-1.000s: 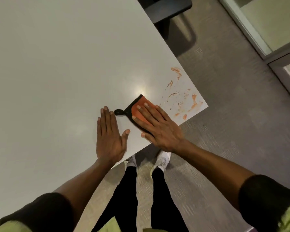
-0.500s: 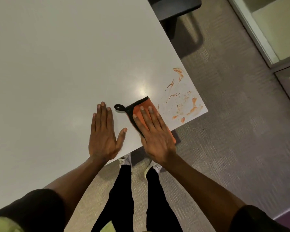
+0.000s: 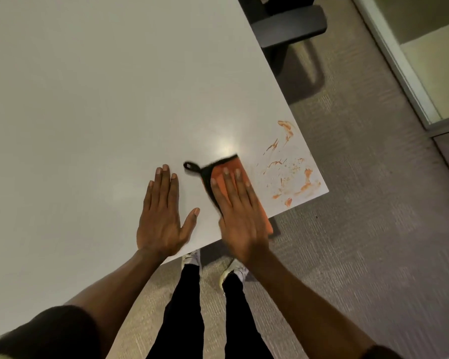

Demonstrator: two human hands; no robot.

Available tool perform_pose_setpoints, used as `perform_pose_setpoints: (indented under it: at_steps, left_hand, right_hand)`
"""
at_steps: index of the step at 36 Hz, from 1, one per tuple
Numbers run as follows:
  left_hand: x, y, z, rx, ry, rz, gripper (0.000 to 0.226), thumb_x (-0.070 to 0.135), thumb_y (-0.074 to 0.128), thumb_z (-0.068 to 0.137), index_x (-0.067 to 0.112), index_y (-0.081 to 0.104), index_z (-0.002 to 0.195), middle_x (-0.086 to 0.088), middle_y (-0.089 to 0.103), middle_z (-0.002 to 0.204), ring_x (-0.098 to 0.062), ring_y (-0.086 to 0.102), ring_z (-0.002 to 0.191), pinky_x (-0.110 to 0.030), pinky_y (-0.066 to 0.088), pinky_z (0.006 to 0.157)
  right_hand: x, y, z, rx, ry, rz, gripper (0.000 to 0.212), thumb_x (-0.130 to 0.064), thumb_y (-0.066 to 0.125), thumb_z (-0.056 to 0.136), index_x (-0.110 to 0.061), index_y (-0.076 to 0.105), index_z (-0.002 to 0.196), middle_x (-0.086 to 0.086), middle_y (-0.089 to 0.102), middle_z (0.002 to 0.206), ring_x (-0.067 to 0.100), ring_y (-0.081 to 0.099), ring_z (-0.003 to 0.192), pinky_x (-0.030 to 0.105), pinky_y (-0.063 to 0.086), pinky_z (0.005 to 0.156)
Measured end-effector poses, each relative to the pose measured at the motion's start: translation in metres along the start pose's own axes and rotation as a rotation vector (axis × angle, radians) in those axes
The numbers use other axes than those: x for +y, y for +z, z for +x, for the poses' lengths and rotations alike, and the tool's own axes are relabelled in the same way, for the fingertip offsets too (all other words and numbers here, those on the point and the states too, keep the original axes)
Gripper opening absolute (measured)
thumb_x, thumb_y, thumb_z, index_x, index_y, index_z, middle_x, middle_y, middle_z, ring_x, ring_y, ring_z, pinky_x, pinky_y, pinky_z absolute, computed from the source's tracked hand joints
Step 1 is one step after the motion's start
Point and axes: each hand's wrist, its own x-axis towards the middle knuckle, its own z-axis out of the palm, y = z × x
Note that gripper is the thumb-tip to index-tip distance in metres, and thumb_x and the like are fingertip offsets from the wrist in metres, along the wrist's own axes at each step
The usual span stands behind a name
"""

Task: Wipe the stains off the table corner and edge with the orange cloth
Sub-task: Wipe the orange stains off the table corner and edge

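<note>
The orange cloth (image 3: 231, 168), black-edged with a black loop (image 3: 191, 166), lies on the white table (image 3: 101, 99) close to its near right corner. My right hand (image 3: 240, 218) presses flat on the cloth with fingers pointing away from me. The cloth's lower end hangs over the near table edge. Orange-brown stains (image 3: 293, 174) smear the corner and the right edge, just right of the cloth and untouched by it. Left of the cloth, my left hand (image 3: 163, 216) rests flat on the table, fingers spread, holding nothing.
A dark chair (image 3: 288, 24) stands at the table's right side, further back. Grey carpet (image 3: 360, 229) lies beyond the corner. A glass partition frame (image 3: 399, 73) runs along the far right. My legs and shoes (image 3: 192, 257) are below the near edge.
My right hand has turned so the fingers point straight ahead, and it has dragged the cloth towards the near edge, which it now overhangs. My left hand stays flat in place.
</note>
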Motion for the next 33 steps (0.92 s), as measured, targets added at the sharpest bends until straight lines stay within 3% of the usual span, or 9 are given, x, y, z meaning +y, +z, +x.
perform_pose_setpoints:
  at_steps: [4, 9, 11, 18, 24, 29, 33]
  left_hand:
    - [-0.001, 0.001, 0.000, 0.010, -0.001, 0.002, 0.097, 0.063, 0.041, 0.111, 0.008, 0.003, 0.181, -0.011, -0.007, 0.190, -0.031, -0.003, 0.178, -0.044, 0.001, 0.144]
    - [0.000, -0.001, 0.000, 0.001, -0.002, 0.024, 0.098, 0.064, 0.040, 0.111, 0.007, 0.003, 0.181, -0.011, -0.008, 0.190, -0.030, -0.004, 0.178, -0.044, 0.000, 0.144]
    - [0.002, -0.002, 0.000, -0.014, -0.016, 0.021, 0.097, 0.066, 0.037, 0.110, 0.008, 0.003, 0.181, -0.010, -0.009, 0.190, -0.029, -0.005, 0.178, -0.045, 0.002, 0.144]
    - [0.001, -0.004, -0.001, -0.018, -0.005, -0.001, 0.097, 0.063, 0.040, 0.111, 0.005, 0.005, 0.180, -0.012, -0.008, 0.190, -0.030, -0.005, 0.177, -0.050, 0.007, 0.144]
    - [-0.002, 0.002, 0.000, -0.015, -0.005, 0.012, 0.098, 0.063, 0.043, 0.111, 0.008, 0.003, 0.181, -0.011, -0.008, 0.190, -0.030, -0.004, 0.178, -0.047, 0.003, 0.144]
    - [-0.004, 0.004, 0.000, 0.010, 0.014, 0.012, 0.097, 0.067, 0.036, 0.111, 0.008, 0.002, 0.181, -0.011, -0.008, 0.190, -0.030, -0.003, 0.178, -0.046, 0.002, 0.143]
    - [0.000, -0.001, 0.000, -0.013, -0.009, 0.010, 0.098, 0.066, 0.039, 0.111, 0.008, 0.003, 0.181, -0.009, -0.009, 0.190, -0.028, -0.006, 0.178, -0.044, 0.001, 0.144]
  right_hand:
    - [0.004, 0.000, -0.027, 0.088, -0.017, 0.101, 0.072, -0.002, 0.054, 0.100, -0.011, 0.031, 0.167, 0.015, 0.022, 0.177, 0.035, 0.014, 0.167, 0.056, 0.030, 0.130]
    - [0.015, -0.007, 0.037, -0.005, 0.052, 0.057, 0.082, -0.019, 0.051, 0.103, -0.017, 0.007, 0.172, 0.012, -0.001, 0.181, 0.033, -0.005, 0.168, 0.053, 0.014, 0.136]
    - [0.017, -0.009, 0.062, -0.002, 0.098, 0.057, 0.079, -0.019, 0.048, 0.105, -0.016, 0.007, 0.172, 0.013, -0.001, 0.180, 0.034, -0.004, 0.168, 0.053, 0.011, 0.137]
    - [0.005, -0.003, 0.042, -0.010, 0.080, -0.010, 0.090, -0.022, 0.054, 0.099, -0.013, 0.000, 0.171, 0.016, -0.005, 0.180, 0.036, -0.006, 0.167, 0.054, 0.015, 0.136]
    - [-0.010, 0.002, -0.015, 0.098, 0.072, 0.081, 0.069, -0.004, 0.053, 0.103, -0.012, 0.029, 0.168, 0.014, 0.020, 0.177, 0.034, 0.012, 0.167, 0.053, 0.026, 0.133]
    - [0.011, -0.005, 0.041, 0.000, 0.057, 0.041, 0.082, -0.020, 0.052, 0.104, -0.018, 0.006, 0.172, 0.010, -0.002, 0.181, 0.031, -0.006, 0.168, 0.052, 0.013, 0.136]
    - [0.022, -0.014, 0.095, 0.074, 0.151, 0.008, 0.070, -0.021, 0.045, 0.110, -0.016, 0.012, 0.172, 0.012, 0.005, 0.180, 0.033, 0.001, 0.168, 0.052, 0.007, 0.137]
